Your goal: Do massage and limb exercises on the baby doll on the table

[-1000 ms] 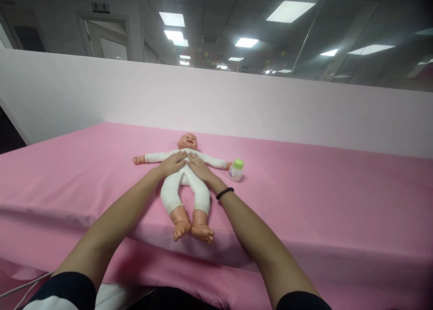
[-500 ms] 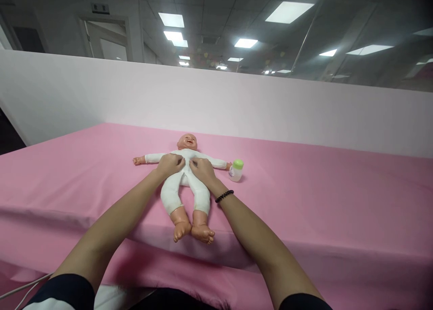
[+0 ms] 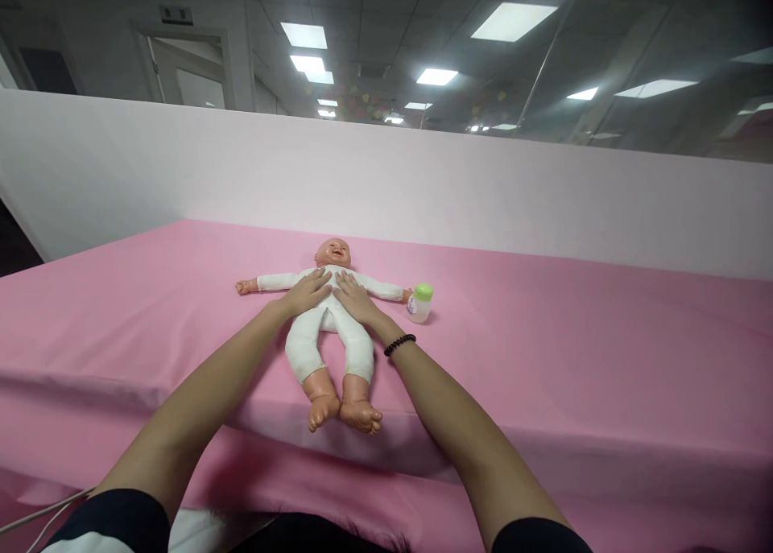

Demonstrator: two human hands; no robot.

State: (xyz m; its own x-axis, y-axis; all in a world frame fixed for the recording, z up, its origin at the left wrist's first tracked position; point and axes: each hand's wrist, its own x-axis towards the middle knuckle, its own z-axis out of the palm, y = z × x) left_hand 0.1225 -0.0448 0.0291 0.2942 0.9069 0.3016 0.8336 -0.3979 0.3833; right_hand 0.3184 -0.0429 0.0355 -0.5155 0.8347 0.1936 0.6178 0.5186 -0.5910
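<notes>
A baby doll (image 3: 328,319) in a white suit lies on its back, arms spread and feet toward me. My left hand (image 3: 307,291) lies flat on one side of its chest, fingers stretched out. On the other side of the chest rests my right hand (image 3: 355,295), also flat, with its fingers apart; a black bead bracelet (image 3: 399,344) circles that wrist. Neither hand holds anything. Beside the doll's hand on the right stands a small clear bottle (image 3: 419,307) with a green cap.
The doll and bottle are on a pink-covered table (image 3: 543,352). Behind it runs a low white wall (image 3: 423,183) with glass above. A pale cable (image 3: 45,511) crosses the lower left corner.
Both hands have opened from curled fists on the doll's chest to flat palms with stretched fingers. The doll and bottle have stayed in place.
</notes>
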